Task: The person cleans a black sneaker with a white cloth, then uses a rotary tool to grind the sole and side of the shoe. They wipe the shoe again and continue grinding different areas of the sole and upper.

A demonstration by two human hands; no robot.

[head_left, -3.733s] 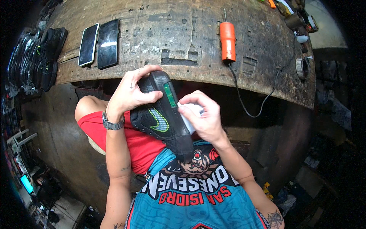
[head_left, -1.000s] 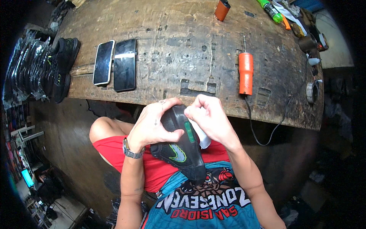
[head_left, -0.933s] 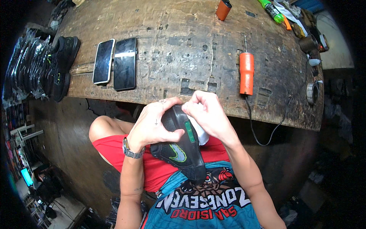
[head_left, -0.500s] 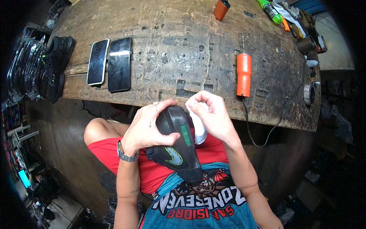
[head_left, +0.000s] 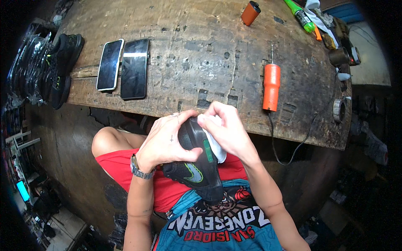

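Note:
A black sneaker (head_left: 193,171) with green accents rests over my lap, toe end up by the bench edge. My left hand (head_left: 165,142) is wrapped round its upper part, thumb across the side. My right hand (head_left: 224,131) presses a white cloth (head_left: 217,148) against the shoe's toe end, fingers bunched on the cloth. Most of the cloth is hidden under the fingers.
A worn wooden workbench (head_left: 201,54) lies ahead. On it are two dark phones (head_left: 123,67), an orange corded tool (head_left: 271,85) and an orange cylinder (head_left: 250,12). A green marker (head_left: 299,16) lies far right. Black shoes (head_left: 58,67) sit at the left end.
The view shifted a little. My right hand with the cloth has moved slightly over the shoe's toe end; my left hand keeps its hold.

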